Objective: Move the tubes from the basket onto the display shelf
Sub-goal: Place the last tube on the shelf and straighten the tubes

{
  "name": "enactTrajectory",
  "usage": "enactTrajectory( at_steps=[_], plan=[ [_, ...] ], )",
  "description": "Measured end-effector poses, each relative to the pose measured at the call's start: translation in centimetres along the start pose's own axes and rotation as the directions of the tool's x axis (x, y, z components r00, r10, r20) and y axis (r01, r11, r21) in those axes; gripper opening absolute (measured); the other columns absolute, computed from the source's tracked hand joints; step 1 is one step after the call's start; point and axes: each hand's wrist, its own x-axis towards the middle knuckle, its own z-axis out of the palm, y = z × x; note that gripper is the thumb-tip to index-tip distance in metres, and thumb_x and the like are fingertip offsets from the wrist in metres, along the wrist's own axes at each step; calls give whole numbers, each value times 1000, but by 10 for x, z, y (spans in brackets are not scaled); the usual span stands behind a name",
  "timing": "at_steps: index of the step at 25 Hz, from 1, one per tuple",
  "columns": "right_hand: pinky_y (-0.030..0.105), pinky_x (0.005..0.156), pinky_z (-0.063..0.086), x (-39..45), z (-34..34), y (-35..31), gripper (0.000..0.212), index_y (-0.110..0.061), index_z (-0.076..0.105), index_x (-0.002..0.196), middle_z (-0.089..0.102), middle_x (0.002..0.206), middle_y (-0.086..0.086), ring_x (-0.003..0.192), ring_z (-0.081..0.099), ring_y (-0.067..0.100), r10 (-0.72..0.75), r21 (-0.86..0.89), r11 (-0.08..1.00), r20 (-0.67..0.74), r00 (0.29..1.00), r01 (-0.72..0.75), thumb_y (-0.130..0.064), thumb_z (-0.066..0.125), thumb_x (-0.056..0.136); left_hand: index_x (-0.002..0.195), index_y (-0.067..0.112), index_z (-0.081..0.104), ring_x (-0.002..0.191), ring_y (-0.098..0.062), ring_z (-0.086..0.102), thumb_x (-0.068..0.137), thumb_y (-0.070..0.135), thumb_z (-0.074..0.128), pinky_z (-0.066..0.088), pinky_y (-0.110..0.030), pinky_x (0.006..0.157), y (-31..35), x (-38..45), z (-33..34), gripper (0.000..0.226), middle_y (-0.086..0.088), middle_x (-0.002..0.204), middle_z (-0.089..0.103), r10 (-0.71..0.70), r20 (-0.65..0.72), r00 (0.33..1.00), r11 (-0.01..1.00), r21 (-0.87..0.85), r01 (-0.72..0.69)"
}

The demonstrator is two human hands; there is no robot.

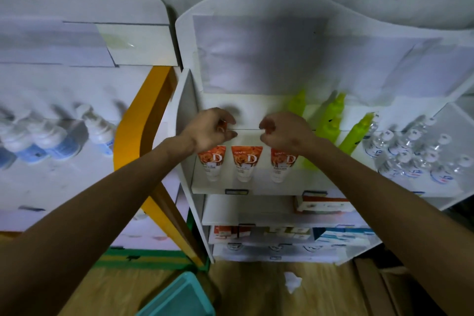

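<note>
Beside tubes [247,161], green bottles [331,120], clear bottles [410,154], teal basket [179,297] below

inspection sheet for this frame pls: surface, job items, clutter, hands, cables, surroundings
Surface: white display shelf, top tier partly filled.
Job's things: three orange-and-white tubes standing cap-down in a row; teal basket on the floor, contents not visible.
Clutter: crumpled white scrap on the wooden floor.
Grippers: left hand curled on something orange above the leftmost tube; right hand curled above the rightmost tube.
Cables: nothing seen.
Surroundings: green bottles, clear bottles, boxes below.
</note>
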Motion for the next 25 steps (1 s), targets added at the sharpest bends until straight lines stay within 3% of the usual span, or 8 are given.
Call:
enactTrajectory(
  at_steps=[2, 5, 10, 16, 25],
  plan=[
    [32, 84, 55, -8, -2, 7, 47, -26, 67, 122, 69, 116, -8, 102, 65, 16, 25, -68, 998, 111, 994, -18, -39, 63, 77, 122, 21, 65, 106, -13, 62, 85, 38, 73, 54, -28, 87, 4, 4, 7, 42, 3, 122, 65, 21, 93, 995, 999, 22, -24],
    [32, 80, 54, -16, -1, 20, 41, -25, 70, 117, 66, 110, -9, 101, 64, 16, 77, -88, 995, 275, 958, -55, -39, 70, 78, 124, 19, 67, 101, -11, 66, 82, 46, 73, 57, -32, 87, 8, 14, 20, 50, 4, 121, 69, 54, 238, 970, 972, 208, -106],
    [29, 62, 43, -20, 22, 40, 22, -21, 69, 92, 68, 90, 2, 86, 64, 21, 69, -239, 971, 260, 963, -5, -36, 75, 76, 102, 20, 76, 81, -13, 65, 85, 42, 70, 53, -29, 71, 14, 20, 45, 29, 1, 99, 75, 56, 311, 949, 896, 403, -185],
    [30, 65, 44, -18, 25, 43, 21, -17, 70, 92, 64, 88, 1, 84, 61, 20, 41, -275, 961, 252, 967, 30, -32, 77, 78, 103, 11, 77, 92, -18, 71, 84, 34, 75, 58, -34, 84, 11, 22, 52, 29, -2, 104, 76, 32, 278, 960, 945, 305, -120],
    [29, 66, 41, -18, 27, 47, 23, -16, 68, 94, 68, 98, 7, 93, 64, 25, 33, -258, 966, 244, 969, 32, -29, 77, 78, 106, 9, 76, 91, -18, 72, 85, 32, 75, 57, -29, 81, 14, 20, 53, 31, -5, 104, 76, 47, 283, 958, 951, 282, -130]
  ],
)
